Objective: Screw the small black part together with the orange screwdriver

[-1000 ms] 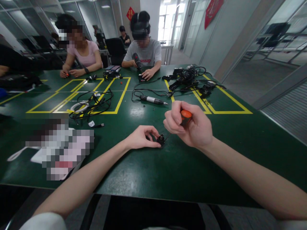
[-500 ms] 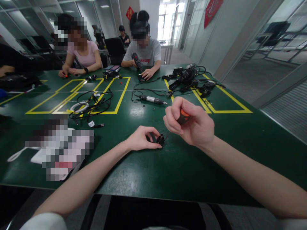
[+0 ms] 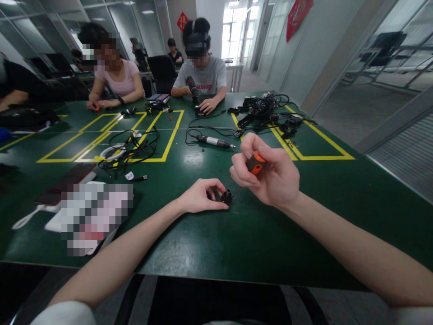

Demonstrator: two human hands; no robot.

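My left hand (image 3: 203,195) rests on the green table, thumb and fingers closed around a small black part (image 3: 226,197) with a short round post on top. Over the table to its right, my right hand (image 3: 267,171) is wrapped round the orange and dark grey handle of a screwdriver (image 3: 256,163). A thin shaft seems to slope from under that hand towards the black part. Whether its tip touches the part I cannot tell.
An electric screwdriver (image 3: 214,141) with a cord lies beyond my hands. Tangled black cables (image 3: 264,110) are at the back right, more cables (image 3: 135,146) at the left. A phone (image 3: 66,183) and a pouch (image 3: 98,221) lie near my left arm. Across the table a co-worker (image 3: 199,72) holds a power tool.
The screwdriver handle has turned in my right hand, so more of its orange shows. My left hand and the black part have stayed in place.
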